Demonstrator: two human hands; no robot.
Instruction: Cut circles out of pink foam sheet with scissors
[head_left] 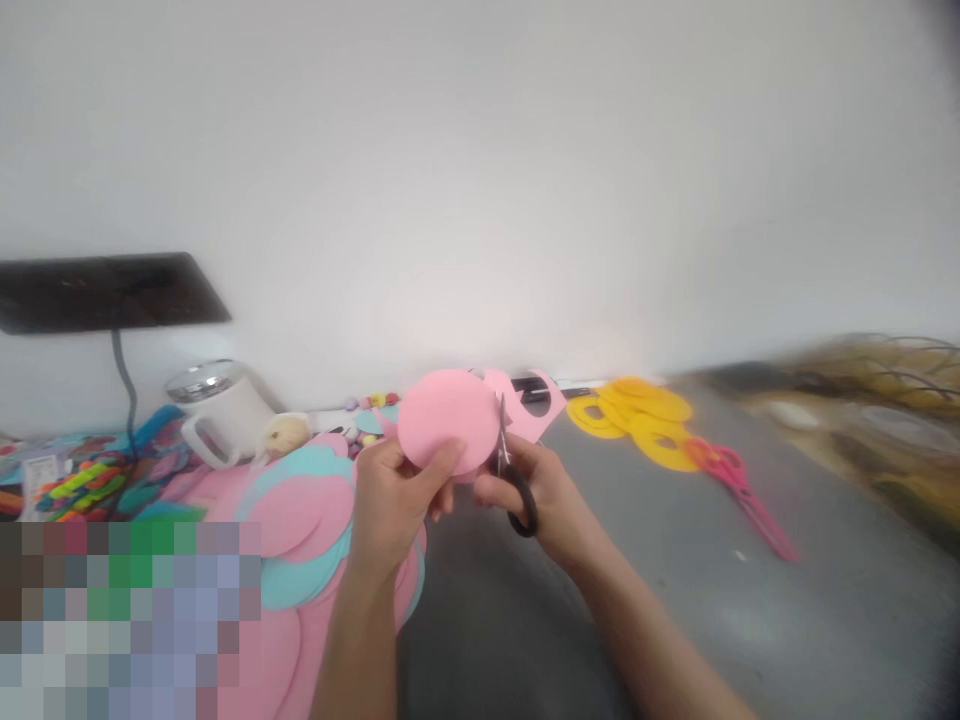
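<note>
In the middle of the view my left hand is closed on a round pink paper disc, its thumb lying across the lower face. My right hand is closed round black-handled scissors, whose blades point up along the disc's right edge. Whether the blades touch the paper I cannot tell. Just behind the scissors is a pink paper offcut with a curved hole. Left of my left hand lies a heap of pink and light blue paper discs, partly hidden by my forearm.
Yellow paper rings and pink scissors lie on the grey table at right. A white mug with a shiny lid stands at left, below a black panel with a cable. A wall closes off the back.
</note>
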